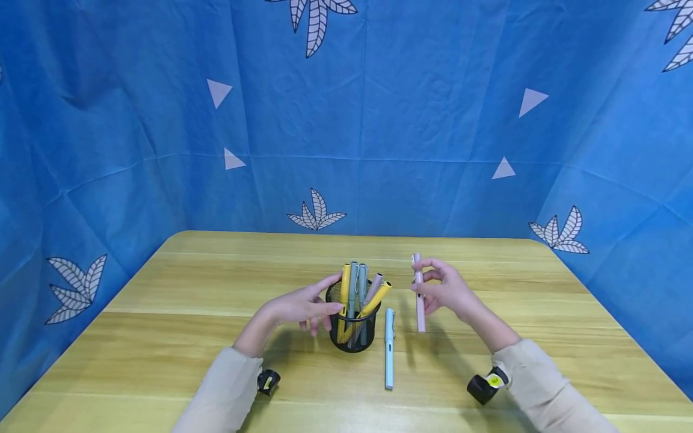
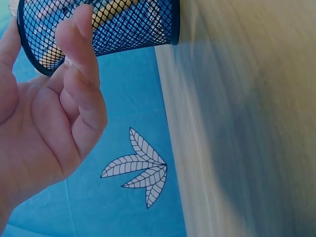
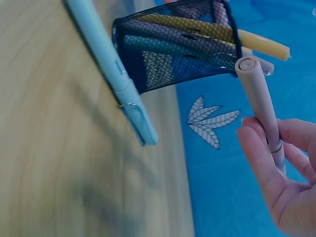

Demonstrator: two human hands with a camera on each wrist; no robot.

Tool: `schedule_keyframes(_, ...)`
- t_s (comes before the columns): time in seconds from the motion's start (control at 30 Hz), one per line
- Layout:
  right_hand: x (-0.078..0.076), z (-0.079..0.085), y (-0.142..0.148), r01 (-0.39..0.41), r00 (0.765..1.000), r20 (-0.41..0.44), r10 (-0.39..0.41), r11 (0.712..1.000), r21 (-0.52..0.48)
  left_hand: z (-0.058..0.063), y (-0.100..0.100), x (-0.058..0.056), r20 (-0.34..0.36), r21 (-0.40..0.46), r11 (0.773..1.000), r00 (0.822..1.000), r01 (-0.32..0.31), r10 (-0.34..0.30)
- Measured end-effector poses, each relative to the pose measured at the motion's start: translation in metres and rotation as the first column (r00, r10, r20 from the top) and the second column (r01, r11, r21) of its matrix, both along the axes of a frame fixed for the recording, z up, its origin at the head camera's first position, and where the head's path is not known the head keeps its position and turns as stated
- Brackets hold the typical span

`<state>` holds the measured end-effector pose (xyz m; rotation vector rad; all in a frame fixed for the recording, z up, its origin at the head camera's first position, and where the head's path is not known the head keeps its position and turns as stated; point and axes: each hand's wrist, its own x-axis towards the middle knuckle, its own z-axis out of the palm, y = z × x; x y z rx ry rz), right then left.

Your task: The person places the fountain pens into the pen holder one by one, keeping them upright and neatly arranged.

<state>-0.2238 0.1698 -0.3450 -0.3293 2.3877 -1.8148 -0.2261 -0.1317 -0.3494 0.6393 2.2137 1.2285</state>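
Note:
My left hand [image 1: 303, 305] holds the black mesh pen cup [image 1: 370, 332] from its left side, thumb at the near rim and index finger reaching along the far rim. Inside the cup lean several capped pens: yellow pens [image 1: 344, 282], grey-blue pens [image 1: 352, 288] and a lilac pen [image 1: 374, 287]. To the right of the cup, my right hand [image 1: 446, 291] pinches another lilac pen [image 1: 420, 310] between thumb and fingers, nearly upright above the table. A light blue pen [image 1: 389, 355] lies on the table between cup and right hand, its clip end pointing away from me.
The wooden table [image 1: 189, 337] has a light grain and rounded far corners. Blue cloth [image 1: 379, 120] with leaf and triangle prints hangs behind it and along both sides. Black wrist cameras [image 1: 483, 388] sit at both sleeves.

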Motion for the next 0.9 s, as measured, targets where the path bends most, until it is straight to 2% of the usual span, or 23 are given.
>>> schedule_keyframes(0.17,0.000,0.006,0.001,0.020,0.998,-0.063,-0.022,0.999,-0.035,0.000,0.000,0.000,0.004,0.003,1.000,1.000,-0.002,0.002)
schedule_keyframes(0.5,0.003,0.019,-0.002,0.047,0.988,-0.137,-0.066,0.989,-0.138,0.001,0.000,0.001,0.007,0.008,1.000,1.000,-0.001,0.001)
schedule_keyframes(0.9,0.012,0.037,-0.008,0.079,0.966,-0.207,-0.153,0.941,-0.329,0.001,0.000,0.002,0.009,0.015,1.000,1.000,0.001,-0.002)
